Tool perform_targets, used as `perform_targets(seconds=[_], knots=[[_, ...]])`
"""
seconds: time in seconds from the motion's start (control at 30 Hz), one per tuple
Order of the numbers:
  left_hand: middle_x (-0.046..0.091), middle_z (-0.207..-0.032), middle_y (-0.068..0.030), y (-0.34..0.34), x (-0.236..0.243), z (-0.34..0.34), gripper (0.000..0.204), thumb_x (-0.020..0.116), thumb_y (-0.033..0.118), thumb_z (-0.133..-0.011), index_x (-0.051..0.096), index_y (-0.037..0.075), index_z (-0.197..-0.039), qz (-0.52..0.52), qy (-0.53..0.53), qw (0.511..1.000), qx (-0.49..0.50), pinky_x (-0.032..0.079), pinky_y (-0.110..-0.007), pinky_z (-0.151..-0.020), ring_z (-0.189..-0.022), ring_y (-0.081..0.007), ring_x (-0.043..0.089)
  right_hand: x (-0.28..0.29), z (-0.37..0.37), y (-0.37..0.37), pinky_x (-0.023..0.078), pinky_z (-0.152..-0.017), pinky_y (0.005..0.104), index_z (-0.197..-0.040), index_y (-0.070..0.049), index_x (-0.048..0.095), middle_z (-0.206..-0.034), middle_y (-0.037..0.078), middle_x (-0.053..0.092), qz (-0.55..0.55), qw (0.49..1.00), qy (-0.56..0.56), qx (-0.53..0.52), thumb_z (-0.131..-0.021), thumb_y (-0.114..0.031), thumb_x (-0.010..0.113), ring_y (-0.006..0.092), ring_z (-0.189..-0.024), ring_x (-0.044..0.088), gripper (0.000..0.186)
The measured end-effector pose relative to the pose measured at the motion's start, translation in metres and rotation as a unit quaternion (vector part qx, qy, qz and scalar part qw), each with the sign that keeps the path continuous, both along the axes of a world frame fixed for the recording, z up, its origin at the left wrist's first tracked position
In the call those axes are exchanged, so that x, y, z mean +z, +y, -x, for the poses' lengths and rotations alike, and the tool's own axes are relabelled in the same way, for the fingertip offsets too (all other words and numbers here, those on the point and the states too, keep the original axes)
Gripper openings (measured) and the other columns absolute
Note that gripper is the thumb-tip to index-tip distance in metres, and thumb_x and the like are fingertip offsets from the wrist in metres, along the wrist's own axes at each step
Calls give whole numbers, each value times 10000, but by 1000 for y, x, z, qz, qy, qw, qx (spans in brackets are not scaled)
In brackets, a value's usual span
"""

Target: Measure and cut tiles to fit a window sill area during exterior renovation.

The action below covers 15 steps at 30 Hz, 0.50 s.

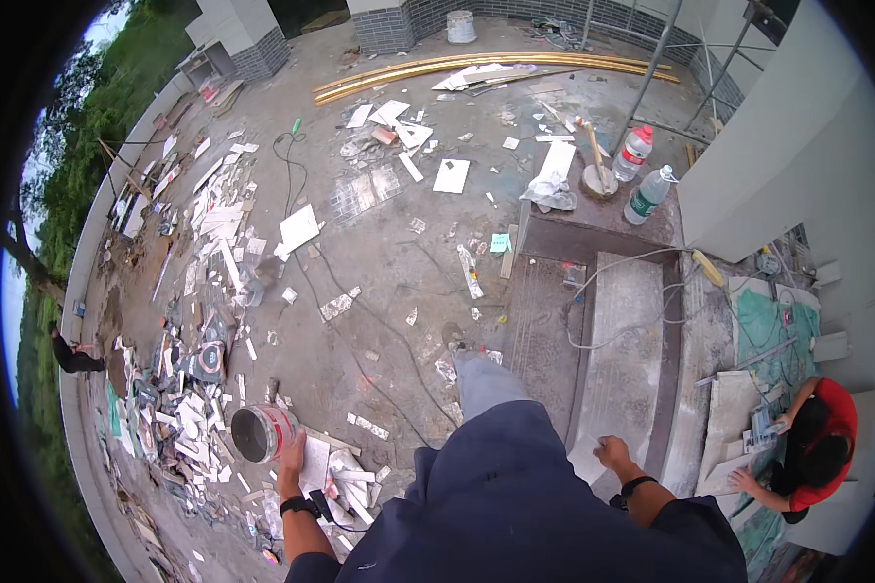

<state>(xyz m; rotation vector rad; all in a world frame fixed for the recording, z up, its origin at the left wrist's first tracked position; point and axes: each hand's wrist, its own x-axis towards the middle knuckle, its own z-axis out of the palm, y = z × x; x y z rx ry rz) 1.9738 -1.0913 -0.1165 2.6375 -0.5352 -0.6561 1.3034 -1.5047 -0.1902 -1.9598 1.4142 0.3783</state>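
My left hand (pixel 291 457) grips a round bucket (pixel 278 426) with a red and white outside. The bucket is tilted, its dark mouth turned to the left, and its inside is too dark to read. On the other side of my body, my right hand (pixel 612 454) is closed on the edge of a flat white piece (pixel 585 460) that looks like a tile. Part of that piece is hidden by my dark clothing. Beneath the bucket lie broken white tile pieces (pixel 352 478).
A step (pixel 617 360) runs along my right. Bottles (pixel 649 197) and a mallet (pixel 598 175) stand on a ledge ahead. Black cables (pixel 369 301) cross the floor. Tile rubble (pixel 180 428) is heaped at left. A person in red (pixel 831 442) crouches at right, handling tiles; another (pixel 73 355) is far left.
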Motion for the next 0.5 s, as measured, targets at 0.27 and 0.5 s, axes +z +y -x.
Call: perform_targets(seconds=[0.27,0.5], knots=[[648,-1187,-279,-200,-166,-265,731,418,572,-985,627,-96,-1195,-55,-10,998,16,389,-403,-1055,-1192,-372,576,-160,-309,-253,524,-814,508,-998,-94,729,-968,213,695,32,991,-38,122,-795,-228,661,417,-940,662,252],[670,-875,-85,-495,-149,-454,446,507,415,-1014,623,-15,-1036,248,198,948,7,512,-338,-778,-815,-187,638,-35,-507,-438,484,-756,528,-1032,-65,651,-897,222,673,91,982,-161,-48,-884,-228,639,438,-882,644,221]])
